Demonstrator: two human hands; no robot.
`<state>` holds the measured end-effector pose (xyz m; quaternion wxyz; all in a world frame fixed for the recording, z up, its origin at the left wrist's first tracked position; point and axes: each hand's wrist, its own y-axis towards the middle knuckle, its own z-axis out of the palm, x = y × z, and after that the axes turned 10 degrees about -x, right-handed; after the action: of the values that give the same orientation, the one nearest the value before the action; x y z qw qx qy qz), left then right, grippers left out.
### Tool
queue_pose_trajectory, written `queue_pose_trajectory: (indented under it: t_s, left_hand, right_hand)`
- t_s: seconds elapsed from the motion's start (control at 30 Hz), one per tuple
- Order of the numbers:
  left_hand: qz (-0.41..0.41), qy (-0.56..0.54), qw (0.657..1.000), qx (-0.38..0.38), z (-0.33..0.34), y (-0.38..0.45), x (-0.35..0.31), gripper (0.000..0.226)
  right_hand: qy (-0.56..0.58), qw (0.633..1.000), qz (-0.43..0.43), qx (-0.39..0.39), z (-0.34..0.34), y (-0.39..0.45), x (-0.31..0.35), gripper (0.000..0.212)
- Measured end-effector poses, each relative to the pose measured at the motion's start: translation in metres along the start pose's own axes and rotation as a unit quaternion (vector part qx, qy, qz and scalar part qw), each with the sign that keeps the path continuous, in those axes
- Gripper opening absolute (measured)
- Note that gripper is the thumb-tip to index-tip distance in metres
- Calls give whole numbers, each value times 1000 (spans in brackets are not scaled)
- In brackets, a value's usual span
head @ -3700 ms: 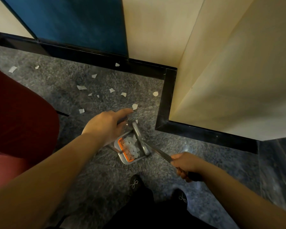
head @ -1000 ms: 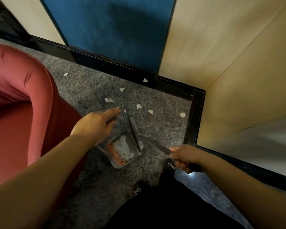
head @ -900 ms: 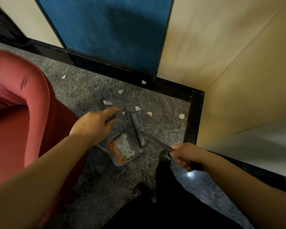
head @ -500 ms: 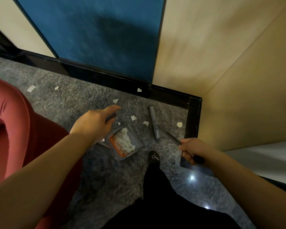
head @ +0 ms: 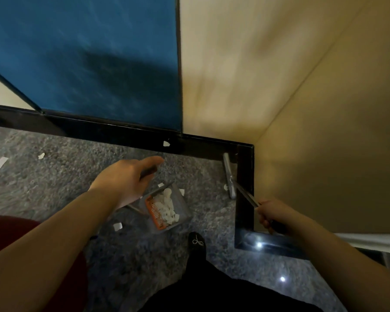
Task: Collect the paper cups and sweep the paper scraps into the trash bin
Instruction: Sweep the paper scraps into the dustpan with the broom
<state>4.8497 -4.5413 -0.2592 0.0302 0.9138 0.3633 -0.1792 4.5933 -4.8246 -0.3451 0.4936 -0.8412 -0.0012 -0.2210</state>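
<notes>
While sweeping was the step in hand, I had the dustpan [head: 167,210], holding gathered scraps, on the carpet [head: 54,188]; left hand [head: 126,179] gripped its handle, right hand [head: 273,216] gripped the broom [head: 230,176] at the corner. Next: pull that scrap [head: 225,187] in. No cups visible.

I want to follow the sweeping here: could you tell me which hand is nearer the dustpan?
Left. The left hand grips the handle just above the dustpan; the right hand is off to its right.

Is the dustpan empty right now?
No, white paper scraps lie piled inside the dustpan, beside its orange comb.
</notes>
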Motion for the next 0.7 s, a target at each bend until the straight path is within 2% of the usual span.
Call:
queue_pose_trajectory:
  t_s: [0.3, 0.5, 0.7]
  left_hand:
    - [23, -25, 999, -19, 2, 49, -14, 45]
    - [0, -60, 997, -42, -5, 56, -11, 46]
    - [-37, -56, 996, -53, -13, 43, 8, 46]
  right_hand:
    - [16, 1000, 27, -1, -14, 38, 10, 18]
    - [8, 997, 45, 61, 1, 44, 31, 17]
    - [-37, 990, 23, 134, 37, 39, 58, 22]
